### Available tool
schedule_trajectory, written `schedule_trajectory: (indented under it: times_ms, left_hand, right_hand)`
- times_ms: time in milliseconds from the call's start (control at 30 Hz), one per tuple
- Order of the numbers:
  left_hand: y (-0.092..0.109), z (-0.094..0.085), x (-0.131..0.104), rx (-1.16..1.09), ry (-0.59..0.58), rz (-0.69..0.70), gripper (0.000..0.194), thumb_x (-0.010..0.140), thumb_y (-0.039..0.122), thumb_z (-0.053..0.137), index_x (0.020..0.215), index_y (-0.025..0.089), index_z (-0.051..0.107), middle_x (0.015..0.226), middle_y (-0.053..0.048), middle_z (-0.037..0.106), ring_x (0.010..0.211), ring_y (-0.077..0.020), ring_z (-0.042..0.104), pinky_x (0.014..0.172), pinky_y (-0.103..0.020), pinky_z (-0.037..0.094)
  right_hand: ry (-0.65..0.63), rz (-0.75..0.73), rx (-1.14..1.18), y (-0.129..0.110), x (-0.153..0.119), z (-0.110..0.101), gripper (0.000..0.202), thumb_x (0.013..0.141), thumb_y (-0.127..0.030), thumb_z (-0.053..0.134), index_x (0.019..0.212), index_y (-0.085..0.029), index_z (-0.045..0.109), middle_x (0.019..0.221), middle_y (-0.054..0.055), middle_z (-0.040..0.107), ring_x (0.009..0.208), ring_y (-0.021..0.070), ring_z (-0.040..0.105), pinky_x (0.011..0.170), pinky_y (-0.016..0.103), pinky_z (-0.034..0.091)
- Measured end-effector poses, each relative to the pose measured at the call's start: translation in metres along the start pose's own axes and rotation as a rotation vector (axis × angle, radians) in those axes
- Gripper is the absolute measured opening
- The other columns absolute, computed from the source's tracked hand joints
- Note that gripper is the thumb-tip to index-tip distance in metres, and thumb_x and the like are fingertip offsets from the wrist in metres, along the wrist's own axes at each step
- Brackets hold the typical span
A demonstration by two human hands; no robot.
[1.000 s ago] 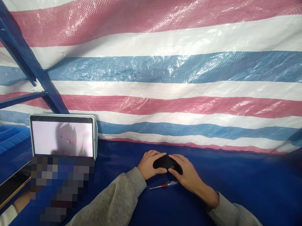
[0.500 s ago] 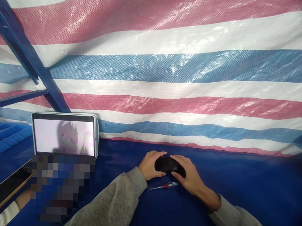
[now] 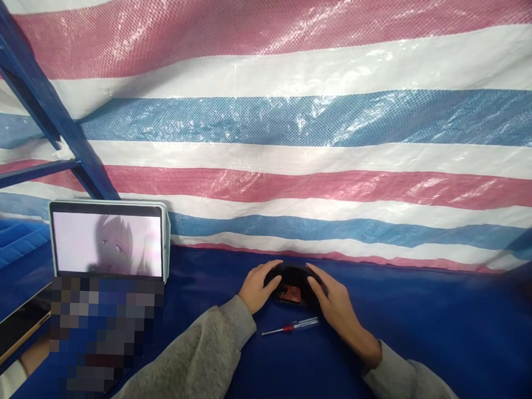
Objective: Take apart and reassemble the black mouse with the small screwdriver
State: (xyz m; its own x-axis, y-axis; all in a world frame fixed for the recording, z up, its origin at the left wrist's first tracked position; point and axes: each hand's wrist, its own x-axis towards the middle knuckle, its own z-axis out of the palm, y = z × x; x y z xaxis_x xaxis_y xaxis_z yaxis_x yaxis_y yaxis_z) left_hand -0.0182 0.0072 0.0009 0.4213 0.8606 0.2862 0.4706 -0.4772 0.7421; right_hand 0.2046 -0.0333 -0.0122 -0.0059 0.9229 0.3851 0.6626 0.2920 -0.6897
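A black rounded device (image 3: pixel 305 295), shaped like a computer mouse, is held between both hands over the blue table. A reddish-orange circuit board (image 3: pixel 289 293) shows in its opening. My left hand (image 3: pixel 258 286) grips its left side, fingers behind and thumb on top. My right hand (image 3: pixel 334 296) grips the right side the same way. Just in front of the device lies a small screwdriver (image 3: pixel 290 326) with a red and clear handle, its tip pointing left. Neither hand touches it.
A tablet (image 3: pixel 108 244) stands upright at the left. Beyond it are a blue divided tray (image 3: pixel 15 244) and a blue metal frame (image 3: pixel 54 102). At the lower left, another person's forearm (image 3: pixel 36 354) is beside a phone (image 3: pixel 13 329). A striped sheet (image 3: pixel 296 124) hangs behind.
The black device has opened or tilted, so the reddish board inside now shows. Both thumbs have moved up onto it. The view has shifted slightly.
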Motion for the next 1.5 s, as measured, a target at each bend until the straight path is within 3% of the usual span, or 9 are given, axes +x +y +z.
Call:
schedule_trajectory:
  times_ms: [233, 400, 567, 667, 833, 1000, 1167, 1267, 1500]
  left_hand:
    - [-0.009, 0.003, 0.001, 0.057, 0.095, -0.013, 0.041, 0.092, 0.026, 0.050, 0.133, 0.025, 0.050, 0.110, -0.004, 0.067, 0.106, -0.0216, 0.062, 0.100, -0.042, 0.046]
    - [-0.009, 0.005, 0.000, 0.100, 0.112, 0.028, 0.046, 0.089, 0.023, 0.053, 0.134, 0.025, 0.047, 0.119, -0.006, 0.063, 0.112, -0.0230, 0.058, 0.101, -0.043, 0.045]
    - [0.004, 0.001, -0.004, 0.211, 0.201, 0.109, 0.035, 0.087, 0.029, 0.055, 0.121, 0.022, 0.055, 0.125, -0.010, 0.056, 0.122, -0.0277, 0.048, 0.104, -0.047, 0.039]
    - [0.012, -0.001, -0.008, 0.255, 0.087, 0.283, 0.038, 0.078, 0.028, 0.062, 0.115, 0.020, 0.056, 0.130, -0.011, 0.051, 0.131, -0.0312, 0.039, 0.108, -0.049, 0.033]
    - [0.014, -0.001, -0.010, 0.290, -0.013, 0.314, 0.029, 0.070, 0.021, 0.064, 0.099, 0.020, 0.060, 0.136, -0.011, 0.045, 0.136, -0.0344, 0.031, 0.110, -0.053, 0.028]
    - [0.012, -0.002, -0.009, 0.256, 0.030, 0.322, 0.019, 0.076, 0.020, 0.062, 0.095, 0.020, 0.061, 0.126, -0.010, 0.055, 0.132, -0.0316, 0.038, 0.109, -0.052, 0.030]
    - [0.014, 0.000, -0.004, 0.127, 0.175, 0.367, 0.022, 0.092, 0.028, 0.050, 0.110, 0.020, 0.059, 0.111, -0.010, 0.064, 0.118, -0.0273, 0.053, 0.101, -0.047, 0.041]
    - [0.015, 0.006, 0.000, 0.118, 0.223, 0.392, 0.025, 0.096, 0.028, 0.047, 0.117, 0.020, 0.057, 0.114, -0.009, 0.064, 0.112, -0.0247, 0.057, 0.098, -0.043, 0.045]
    - [0.014, 0.015, 0.001, 0.094, 0.273, 0.389, 0.029, 0.099, 0.029, 0.043, 0.125, 0.022, 0.055, 0.123, -0.009, 0.061, 0.114, -0.0219, 0.058, 0.098, -0.040, 0.049]
  right_hand:
    - [0.089, -0.103, -0.027, -0.001, 0.000, 0.001, 0.040, 0.094, -0.033, 0.044, 0.131, -0.024, 0.056, 0.135, 0.009, 0.055, 0.122, 0.0237, 0.053, 0.104, 0.045, 0.044]
    - [0.075, -0.113, -0.045, 0.005, 0.000, 0.005, 0.031, 0.093, -0.031, 0.047, 0.115, -0.023, 0.067, 0.132, 0.011, 0.055, 0.115, 0.0246, 0.058, 0.100, 0.045, 0.047]
    - [0.062, -0.109, -0.047, 0.009, 0.000, 0.005, 0.029, 0.093, -0.031, 0.046, 0.109, -0.022, 0.069, 0.128, 0.011, 0.059, 0.114, 0.0246, 0.059, 0.100, 0.045, 0.047]
    - [0.074, -0.116, -0.039, 0.007, 0.000, 0.004, 0.029, 0.092, -0.030, 0.046, 0.108, -0.022, 0.068, 0.126, 0.010, 0.059, 0.114, 0.0242, 0.059, 0.100, 0.045, 0.047]
    - [0.101, -0.111, -0.052, 0.004, -0.001, 0.003, 0.029, 0.091, -0.027, 0.045, 0.110, -0.023, 0.067, 0.129, 0.009, 0.058, 0.117, 0.0244, 0.055, 0.101, 0.047, 0.045]
    - [0.166, -0.141, -0.055, -0.005, -0.001, -0.003, 0.028, 0.091, -0.025, 0.044, 0.106, -0.024, 0.067, 0.125, 0.008, 0.059, 0.118, 0.0252, 0.052, 0.102, 0.050, 0.043]
    - [0.199, -0.210, -0.042, -0.023, -0.004, -0.008, 0.031, 0.091, -0.032, 0.048, 0.117, -0.024, 0.062, 0.122, 0.010, 0.060, 0.117, 0.0268, 0.052, 0.100, 0.048, 0.043]
    - [0.182, -0.221, -0.065, -0.027, -0.005, -0.005, 0.038, 0.090, -0.036, 0.052, 0.126, -0.023, 0.057, 0.120, 0.011, 0.060, 0.114, 0.0267, 0.054, 0.098, 0.046, 0.045]
    - [0.213, -0.189, -0.071, -0.021, -0.002, 0.001, 0.037, 0.091, -0.040, 0.051, 0.123, -0.024, 0.060, 0.106, 0.009, 0.067, 0.098, 0.0244, 0.061, 0.089, 0.043, 0.048]
